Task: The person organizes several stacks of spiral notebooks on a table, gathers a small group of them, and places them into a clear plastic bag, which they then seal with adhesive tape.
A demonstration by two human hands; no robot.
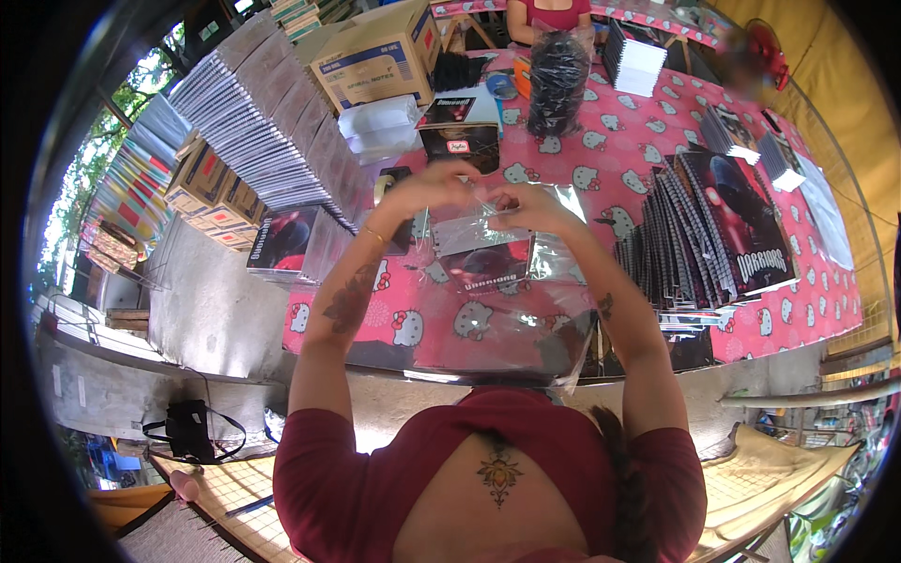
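Observation:
On the table before me lies a dark notebook [488, 266] with red and white on its cover, under a clear plastic bag [554, 258]. My left hand [434, 190] is above the notebook's far left side, fingers bent inward at the film; its fingertips are partly hidden. My right hand [530, 206] is closed, pinching the plastic at the notebook's far edge. Glare on the film hides where the bag's edges run. Beyond my hands stands a dark box [460, 143] with a small white label.
Spiral notebooks [741, 225] are piled on the right. A tall stack of wrapped notebooks [272, 122] rises on the left, near a cardboard box [380, 56]. A black plastic-wrapped bundle [557, 89] stands on the pink patterned tablecloth [408, 324]. Another person [549, 14] is across the table.

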